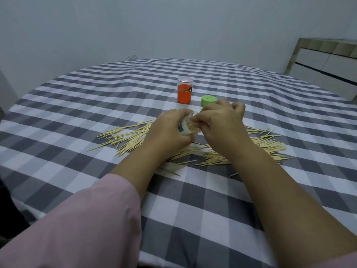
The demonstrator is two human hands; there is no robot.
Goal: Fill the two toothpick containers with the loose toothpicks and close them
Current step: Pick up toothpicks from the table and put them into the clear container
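My left hand (170,130) grips a clear toothpick container (186,126) with a white and green label, tilted with its open mouth toward the right. At that mouth my right hand (222,120) has its fingertips pinched together; what they pinch is hidden, and pale toothpicks show inside the container. Loose toothpicks (131,136) lie scattered on the checked tablecloth under and on both sides of my hands, with a denser pile at the right (270,146). An orange container (185,93) stands upright and open farther back. A green lid (208,100) lies beside it.
The round table carries a grey and white checked cloth (193,200). A pale wall rises behind it. A cabinet with white drawers (326,64) stands at the far right. My pink sleeve (81,225) covers the lower left.
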